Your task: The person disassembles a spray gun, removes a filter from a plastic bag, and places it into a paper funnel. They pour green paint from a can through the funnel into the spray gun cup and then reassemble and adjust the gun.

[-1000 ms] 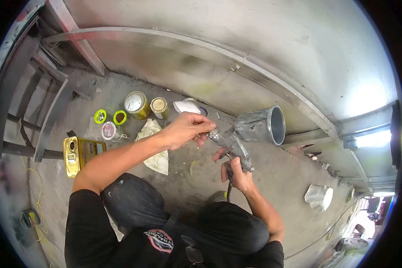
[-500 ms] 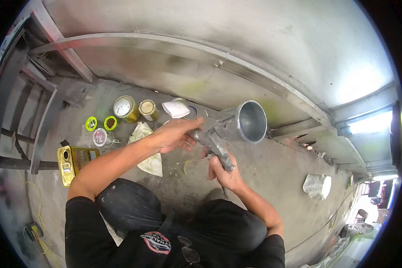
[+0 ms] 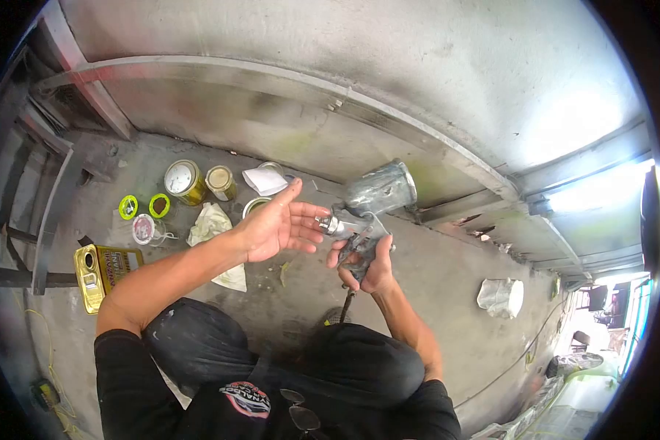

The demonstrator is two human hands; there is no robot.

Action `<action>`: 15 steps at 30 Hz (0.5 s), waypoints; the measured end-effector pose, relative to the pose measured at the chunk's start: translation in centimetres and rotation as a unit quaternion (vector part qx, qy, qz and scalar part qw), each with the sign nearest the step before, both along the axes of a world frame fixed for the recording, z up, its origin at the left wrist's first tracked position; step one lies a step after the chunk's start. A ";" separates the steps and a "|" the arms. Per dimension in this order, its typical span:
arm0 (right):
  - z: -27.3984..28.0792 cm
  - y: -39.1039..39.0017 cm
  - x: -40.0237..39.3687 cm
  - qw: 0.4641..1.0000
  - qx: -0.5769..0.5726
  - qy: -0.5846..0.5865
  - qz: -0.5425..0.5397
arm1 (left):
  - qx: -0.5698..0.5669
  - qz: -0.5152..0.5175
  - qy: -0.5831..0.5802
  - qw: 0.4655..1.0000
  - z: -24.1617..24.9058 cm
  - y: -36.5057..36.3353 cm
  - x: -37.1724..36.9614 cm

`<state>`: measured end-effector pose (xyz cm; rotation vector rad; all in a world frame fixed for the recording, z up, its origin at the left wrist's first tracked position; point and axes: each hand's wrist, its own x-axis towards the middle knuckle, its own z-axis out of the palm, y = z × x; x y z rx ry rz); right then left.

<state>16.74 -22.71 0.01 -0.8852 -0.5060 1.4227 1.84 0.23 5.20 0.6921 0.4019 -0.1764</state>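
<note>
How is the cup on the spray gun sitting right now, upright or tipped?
Tipped. The cup on the spray gun lies nearly sideways, its mouth toward the right, away from the open left hand. The right hand grips the handle.

The spray gun [image 3: 361, 229] was held above the floor [image 3: 433, 293], in front of the wall [image 3: 389, 66], its cup [image 3: 380, 189] on top. The right hand [image 3: 365, 262] sat below it on the grip; the left hand [image 3: 275, 226] lay just to its left, fingers [image 3: 312, 213] at the nozzle end. On the floor behind the left hand — near the foot of the wall — stood two cans [image 3: 198, 182] side by side, with a folded paper [image 3: 264, 180] to their right. A rag [image 3: 214, 233] lay before the cans, two rings [image 3: 143, 206] to their left, and a flat tin [image 3: 99, 265] nearer the floor's left edge. A crumpled bag [image 3: 500, 297] lay well apart — far right.
</note>
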 end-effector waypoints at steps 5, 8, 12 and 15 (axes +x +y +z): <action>1.2 0.3 -0.7 0.998 0.030 -0.056 -0.027 | 0.027 0.015 0.056 0.998 0.9 -0.9 -0.2; 2.3 0.5 -1.3 0.988 -0.013 -0.148 -0.036 | 0.128 0.013 0.037 0.991 1.4 -1.4 -0.4; 4.0 1.4 -2.9 0.954 -0.106 -0.276 -0.040 | 0.094 0.057 0.054 0.993 -0.1 -1.4 -0.7; 3.4 2.5 -5.2 0.936 -0.041 -0.340 -0.080 | 0.072 0.073 0.044 0.994 -0.5 -1.4 -0.7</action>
